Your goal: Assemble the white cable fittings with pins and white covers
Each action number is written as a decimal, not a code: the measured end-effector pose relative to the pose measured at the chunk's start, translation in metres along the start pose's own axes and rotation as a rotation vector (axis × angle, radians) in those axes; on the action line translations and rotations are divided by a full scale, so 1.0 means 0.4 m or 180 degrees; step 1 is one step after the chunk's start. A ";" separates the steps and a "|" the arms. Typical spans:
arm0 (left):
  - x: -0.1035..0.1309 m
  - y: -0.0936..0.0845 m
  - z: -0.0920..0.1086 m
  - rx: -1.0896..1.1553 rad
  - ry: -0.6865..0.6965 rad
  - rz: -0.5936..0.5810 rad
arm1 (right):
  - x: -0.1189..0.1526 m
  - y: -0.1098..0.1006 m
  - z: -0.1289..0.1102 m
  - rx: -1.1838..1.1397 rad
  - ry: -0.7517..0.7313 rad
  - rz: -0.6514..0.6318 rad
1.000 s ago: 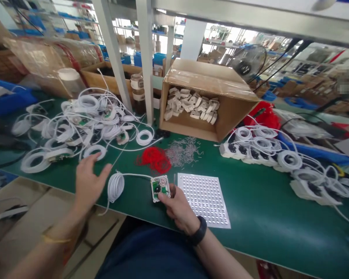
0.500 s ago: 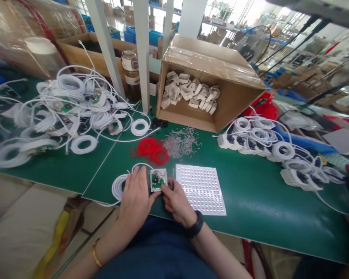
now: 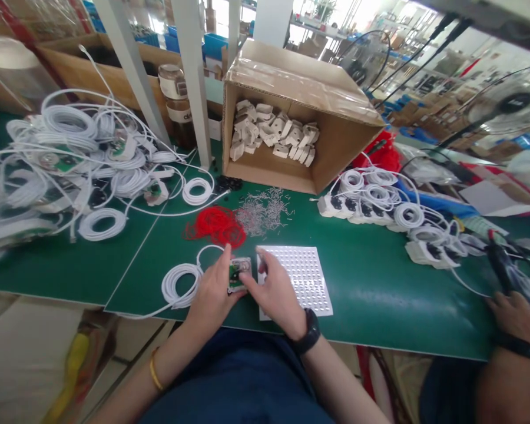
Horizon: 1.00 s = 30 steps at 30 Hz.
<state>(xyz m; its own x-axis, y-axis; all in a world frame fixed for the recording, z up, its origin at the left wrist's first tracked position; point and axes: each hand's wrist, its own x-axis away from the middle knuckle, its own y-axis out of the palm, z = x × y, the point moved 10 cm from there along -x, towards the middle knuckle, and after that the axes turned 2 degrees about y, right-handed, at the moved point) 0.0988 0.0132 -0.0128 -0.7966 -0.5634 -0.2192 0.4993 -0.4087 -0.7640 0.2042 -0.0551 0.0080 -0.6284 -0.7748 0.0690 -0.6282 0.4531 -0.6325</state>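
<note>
Left hand [image 3: 212, 288] grips a small square module [image 3: 239, 274] just left of the dotted sheet [image 3: 302, 277], fingers along the module's left side, thumb under its lower edge. Right hand [image 3: 280, 291] overlaps the left part of the dotted sheet; thumb and index finger are spread apart, thumb tip at the module's face; cannot tell whether the other fingers close on anything. Module: open white housing, pale rim, green circuit board inside, dark part near the middle, clear or silvery piece towards the upper right; finer detail blurred and partly covered by the fingers. Further left of the dotted sheet, beyond the left hand, lies a coil of white cable [image 3: 168, 288]. Just behind the dotted sheet: a scatter of small metal pins or screws [image 3: 267, 211]; behind it to the left, a tangled red pile [image 3: 216, 225]. Farther behind the dotted sheet, a cardboard box [image 3: 291, 76] lies on its side, open towards the sheet, with white plastic pieces [image 3: 271, 131] inside. Far left of the dotted sheet: a heap of white cables and boards [image 3: 70, 126]. Behind and right of it: white housings [image 3: 353, 212] in a row, coiled cables on top. Far right of the sheet, at the bench edge: a co-worker's hand [image 3: 516, 315].
</note>
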 end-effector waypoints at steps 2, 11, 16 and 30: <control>-0.003 0.006 -0.002 0.0303 -0.0099 0.0043 | -0.002 0.019 -0.022 0.0281 -0.0129 0.0022; 0.002 0.057 0.001 0.0592 -0.0237 -0.0078 | -0.002 0.008 -0.025 0.0327 -0.0456 0.0515; 0.000 0.059 0.017 0.0560 0.0136 -0.0030 | -0.011 -0.020 0.024 0.0110 -0.0075 0.0650; -0.014 0.074 0.028 0.0817 0.0293 -0.0372 | -0.090 -0.038 -0.027 0.0029 -0.1121 -0.0068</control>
<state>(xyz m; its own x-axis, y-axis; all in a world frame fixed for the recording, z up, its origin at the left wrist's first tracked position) 0.1217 -0.0039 -0.0273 -0.8755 -0.4391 -0.2019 0.4629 -0.6418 -0.6114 0.2315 -0.0292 0.0233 -0.4172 -0.8894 -0.1870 -0.6344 0.4324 -0.6408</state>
